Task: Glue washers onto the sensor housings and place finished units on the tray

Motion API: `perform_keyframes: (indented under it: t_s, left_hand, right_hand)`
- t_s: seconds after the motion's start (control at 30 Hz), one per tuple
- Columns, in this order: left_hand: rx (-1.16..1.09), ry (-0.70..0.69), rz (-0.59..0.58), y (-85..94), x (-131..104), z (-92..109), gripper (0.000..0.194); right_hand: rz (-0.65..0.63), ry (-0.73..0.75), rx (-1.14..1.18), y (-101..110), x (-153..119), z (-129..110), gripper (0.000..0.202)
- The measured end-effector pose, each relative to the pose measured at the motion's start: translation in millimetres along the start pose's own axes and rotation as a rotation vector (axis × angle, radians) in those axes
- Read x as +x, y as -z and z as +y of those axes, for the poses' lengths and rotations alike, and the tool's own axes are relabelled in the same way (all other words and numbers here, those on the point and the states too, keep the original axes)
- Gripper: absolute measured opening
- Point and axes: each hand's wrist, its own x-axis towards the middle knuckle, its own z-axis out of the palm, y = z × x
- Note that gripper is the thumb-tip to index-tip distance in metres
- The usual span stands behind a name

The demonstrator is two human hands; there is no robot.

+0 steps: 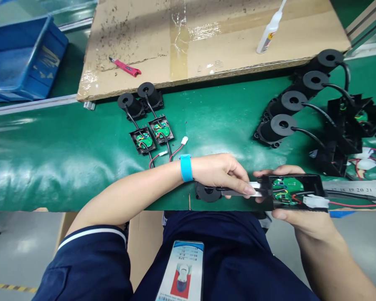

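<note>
My left hand (230, 173), with a blue band on its wrist, is closed at the black cable (217, 189) between a round black part (207, 193) and an open black housing. A pale, flat strip shows beneath its thumb. My right hand (301, 215) grips the housing (316, 184) from below and the side, fingertips showing at its far edge. Inside the housing sit a green circuit board (290, 186) and thin coloured wires. A white connector (315, 202) lies across its right end. A ruler (360, 187) with printed numbers extends rightward along the table edge.
Two similar wired assemblies (143, 140) lie at centre left; several more black cylinders (278, 127) stand at right, cabled to housings (332, 159). Behind, a cardboard sheet (219, 54) bears a red-handled knife (127, 67) and a white bottle (268, 35). A blue bin (25, 58) is far left.
</note>
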Motion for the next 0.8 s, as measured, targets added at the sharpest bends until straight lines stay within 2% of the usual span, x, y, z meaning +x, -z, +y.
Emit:
perform_keyframes:
  t_s: [0.17, 0.4, 0.8]
  left_hand:
    - [0.045, -0.024, -0.004, 0.7, -0.8, 0.5, 0.029]
    - [0.074, -0.023, -0.010, 1.5, 0.9, 0.1, 0.031]
    - [0.041, -0.048, 0.002, 0.2, 1.4, 0.7, 0.027]
  right_hand:
    - [0.011, 0.008, -0.009, -2.5, 2.9, -5.4, 0.056]
    - [-0.001, -0.001, -0.015, -0.2, 0.6, -3.9, 0.056]
    - [0.008, -0.006, -0.014, -3.5, 1.6, -3.5, 0.056]
